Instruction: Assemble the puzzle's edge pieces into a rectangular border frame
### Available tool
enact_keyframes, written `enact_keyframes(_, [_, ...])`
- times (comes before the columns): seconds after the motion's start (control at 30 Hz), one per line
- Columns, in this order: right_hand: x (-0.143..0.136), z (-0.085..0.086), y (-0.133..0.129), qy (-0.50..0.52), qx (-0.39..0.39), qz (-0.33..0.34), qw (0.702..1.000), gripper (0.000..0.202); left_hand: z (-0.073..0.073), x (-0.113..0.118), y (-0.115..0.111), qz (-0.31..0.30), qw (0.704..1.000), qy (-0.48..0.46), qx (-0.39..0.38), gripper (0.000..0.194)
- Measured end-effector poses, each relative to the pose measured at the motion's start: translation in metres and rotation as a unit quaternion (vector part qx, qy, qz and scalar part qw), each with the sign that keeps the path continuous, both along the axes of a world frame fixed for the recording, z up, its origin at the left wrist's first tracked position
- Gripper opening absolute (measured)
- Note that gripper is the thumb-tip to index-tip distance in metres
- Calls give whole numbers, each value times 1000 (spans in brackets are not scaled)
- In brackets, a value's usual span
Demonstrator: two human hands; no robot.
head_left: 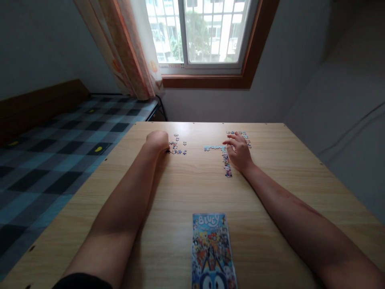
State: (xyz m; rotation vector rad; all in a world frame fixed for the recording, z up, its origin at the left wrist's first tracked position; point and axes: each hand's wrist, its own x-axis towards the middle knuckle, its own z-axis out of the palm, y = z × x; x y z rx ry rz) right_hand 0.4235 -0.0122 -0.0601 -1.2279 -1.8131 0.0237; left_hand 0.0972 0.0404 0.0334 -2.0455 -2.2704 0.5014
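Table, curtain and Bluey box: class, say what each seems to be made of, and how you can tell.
Table: wood or wood-look laminate, satin; pale grain, soft sheen.
Curtain: fabric, matt; hanging folds.
Bluey box: probably printed card, slightly glossy; flat artwork, straight edges.

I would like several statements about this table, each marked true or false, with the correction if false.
1. The left hand is beside small puzzle pieces. True.
2. The Bluey picture lies between the window and the hands. False: the Bluey picture is on the near side of the hands.
3. The joined strip makes a corner. True.
4. The right hand is closed in a fist. False: its fingers are spread.
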Motion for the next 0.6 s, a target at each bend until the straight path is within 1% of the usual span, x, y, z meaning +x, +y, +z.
enact_keyframes(0.33, [0,2,-1,9,-11,8,1000,25,-7,-5,8,5,1000,-15,3,60])
enact_keyframes(0.6, [0,3,-2,3,-7,4,1000,24,-7,-5,9,3,1000,-4,-2,57])
